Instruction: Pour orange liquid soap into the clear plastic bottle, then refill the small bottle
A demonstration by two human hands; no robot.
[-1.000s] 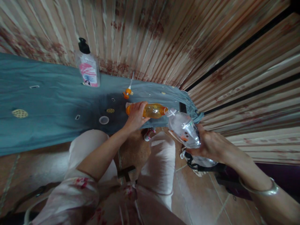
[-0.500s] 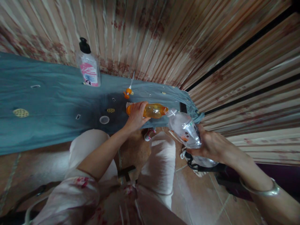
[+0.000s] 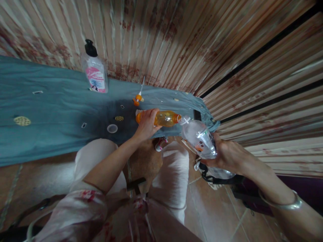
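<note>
My left hand [image 3: 148, 124] is wrapped round an orange see-through bottle [image 3: 167, 119], which lies nearly sideways with its mouth to the right. That mouth meets the neck of a clear plastic bottle [image 3: 198, 137], and my right hand [image 3: 225, 154] grips this one near its base. The clear bottle slants, neck up and to the left. Behind my left hand an orange pump head [image 3: 137, 99] with a thin tube lies on the teal cloth [image 3: 63, 111]. Left of that hand sits a small round whitish cap or lid [image 3: 112, 128].
A clear bottle with a black pump [image 3: 96, 74] and pink label stands at the cloth's back edge, by the pleated curtain [image 3: 113, 37]. A dark flat object [image 3: 197, 115] lies at the cloth's right end. Below my right hand, a bag with black straps [image 3: 212, 179] rests near the floor.
</note>
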